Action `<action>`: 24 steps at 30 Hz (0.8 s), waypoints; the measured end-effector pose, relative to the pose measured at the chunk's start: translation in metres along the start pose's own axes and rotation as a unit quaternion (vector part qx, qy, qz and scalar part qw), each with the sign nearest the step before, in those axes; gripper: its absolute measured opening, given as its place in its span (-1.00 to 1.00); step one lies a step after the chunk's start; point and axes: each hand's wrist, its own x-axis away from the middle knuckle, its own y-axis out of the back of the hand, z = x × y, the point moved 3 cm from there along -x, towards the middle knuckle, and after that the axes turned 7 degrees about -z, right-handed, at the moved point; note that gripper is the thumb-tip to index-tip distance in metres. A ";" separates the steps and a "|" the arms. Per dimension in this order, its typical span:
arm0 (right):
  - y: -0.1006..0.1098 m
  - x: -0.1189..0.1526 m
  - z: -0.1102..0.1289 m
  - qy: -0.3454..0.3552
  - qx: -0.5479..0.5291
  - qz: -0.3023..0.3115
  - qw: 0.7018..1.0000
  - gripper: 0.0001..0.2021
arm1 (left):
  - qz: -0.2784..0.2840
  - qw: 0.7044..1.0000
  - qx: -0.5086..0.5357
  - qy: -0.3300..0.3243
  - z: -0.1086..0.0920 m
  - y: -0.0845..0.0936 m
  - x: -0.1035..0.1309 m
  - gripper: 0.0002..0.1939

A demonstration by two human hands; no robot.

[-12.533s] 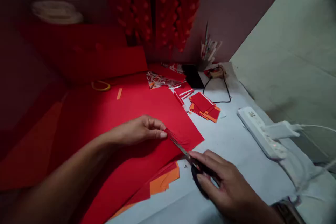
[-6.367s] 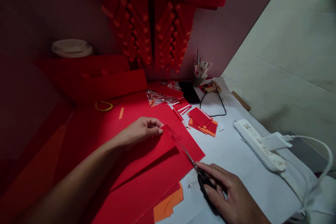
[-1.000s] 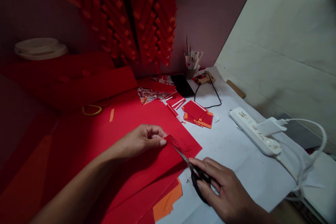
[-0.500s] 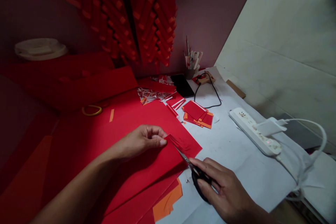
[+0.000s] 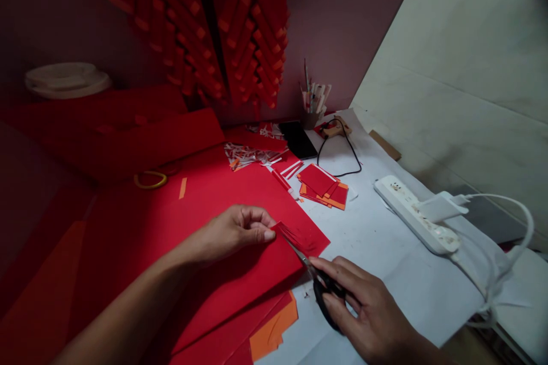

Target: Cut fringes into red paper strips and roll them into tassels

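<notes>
**Scissors (image 5: 305,260) slant up-left along the red paper's (image 5: 244,285) cut edge, tips near the left thumb**

The left hand (image 5: 246,231) pinches the red paper's upper corner, thumb against fingers; the sheet spreads below and to the right, its long edge sloping down-left. Thin slivers (image 5: 295,232) curl beyond the fingertips. The right hand (image 5: 363,302) has its fingers closed round the black handles; how far the blades part is unclear. Farther right, a white power strip (image 5: 400,205) lies on the counter (image 5: 406,291). No brand or writing is legible.

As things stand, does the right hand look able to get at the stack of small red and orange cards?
Probably yes: the stack lies uncovered on the white surface beyond the right hand, with no visible barrier between. The hand holds scissors, though, which may need setting down first.
</notes>
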 end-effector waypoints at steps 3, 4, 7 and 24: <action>0.000 0.000 -0.001 0.008 -0.003 0.000 1.000 -0.54 | 0.000 1.000 0.003 0.002 0.000 0.000 0.000 -0.67; 0.000 0.000 -0.001 0.008 -0.005 -0.001 1.000 -0.54 | 0.001 1.000 0.004 0.001 0.001 0.000 0.000 -0.67; 0.000 0.001 -0.002 0.005 -0.007 -0.002 1.000 -0.54 | 0.006 1.000 0.009 0.003 0.002 0.001 -0.001 -0.67; -0.001 0.002 -0.002 0.000 -0.004 -0.001 1.000 -0.53 | -0.008 1.000 -0.012 0.005 -0.002 -0.005 0.002 -0.61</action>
